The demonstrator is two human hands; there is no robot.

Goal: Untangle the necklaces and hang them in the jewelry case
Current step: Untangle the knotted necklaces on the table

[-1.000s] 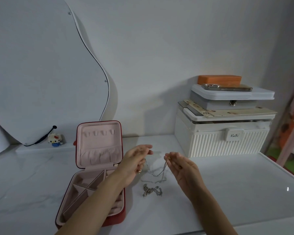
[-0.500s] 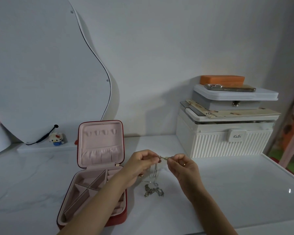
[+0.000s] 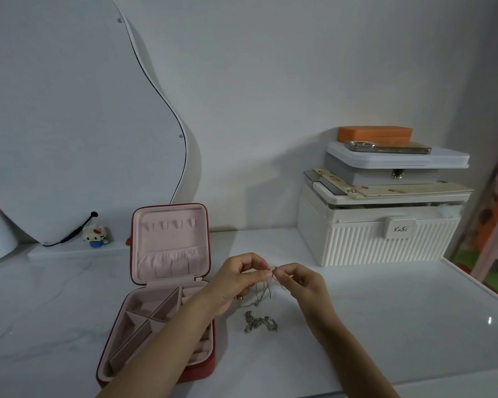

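Observation:
A thin silver necklace [image 3: 263, 291] hangs in a loop between my two hands above the white table. My left hand [image 3: 236, 278] pinches one end of it and my right hand [image 3: 302, 282] pinches the other, the fingertips almost touching at the clasp. Below them a second, chunkier necklace [image 3: 260, 324] lies bunched on the table. The red jewelry case [image 3: 167, 294] stands open to the left, pink inside, its lid upright with small hooks and a gathered pocket. My left forearm crosses over the case's right side.
A white ribbed storage box [image 3: 377, 237] stands at the back right, stacked with a grey box, a phone [image 3: 388, 147] and an orange case. A curvy mirror [image 3: 69, 119] leans on the wall at left, a small toy figure [image 3: 95, 234] by its base. The table's right edge runs close.
My hands moved from apart to together, bringing the two ends of the thin necklace to meet; its loop now hangs narrow below my fingertips.

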